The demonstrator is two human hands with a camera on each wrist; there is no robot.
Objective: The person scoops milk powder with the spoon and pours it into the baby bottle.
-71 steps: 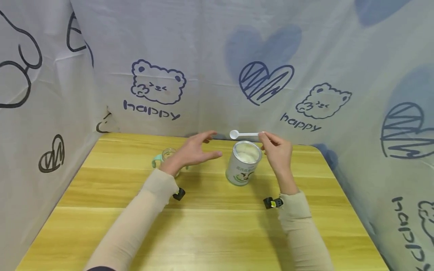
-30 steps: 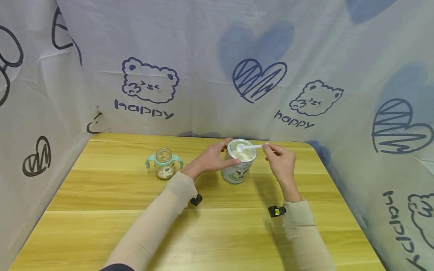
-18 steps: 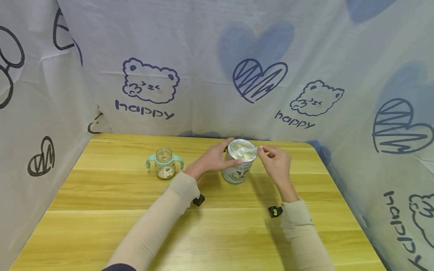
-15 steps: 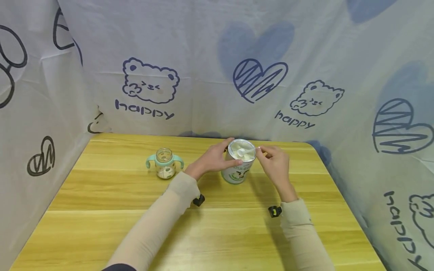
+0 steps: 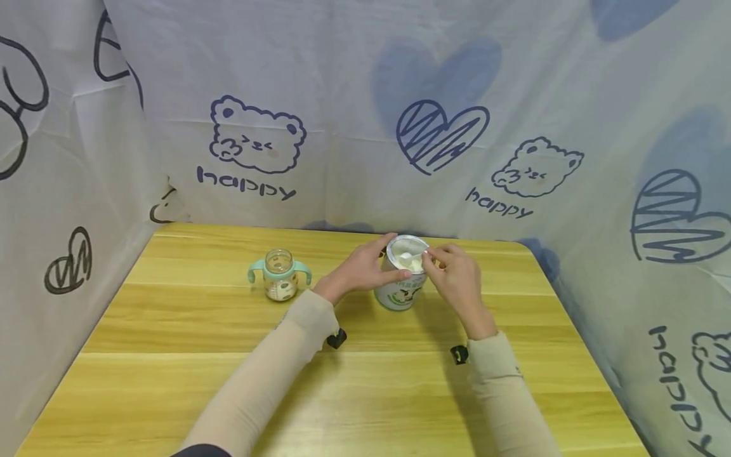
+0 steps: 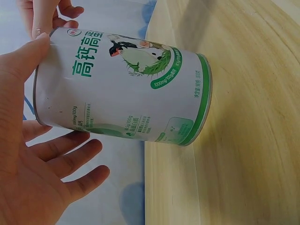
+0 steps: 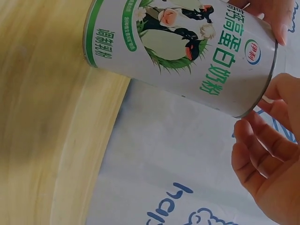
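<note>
An uncovered milk powder can (image 5: 400,295), white with a green base band and a cow picture, stands on the table. My left hand (image 5: 360,269) grips it near the top, thumb in front and fingers spread around the far side. Between thumb and fingertips, my right hand (image 5: 458,279) pinches the handle of a white scoop at the can's right rim. The scoop's bowl (image 5: 406,257) is inside the can among pale powder. In the right wrist view the can (image 7: 183,51) hides the scoop, and the right hand (image 7: 276,159) is right at the rim.
Left of the can, a lidless baby bottle (image 5: 280,282) with mint-green handles stands upright on the wooden table (image 5: 354,393), near my left forearm. A printed cloth (image 5: 342,114) hangs behind the table's back edge.
My left hand has moved right from near the bottle and taken hold of the can. The scoop has gone from above the can down into it, my right hand shifting left.
</note>
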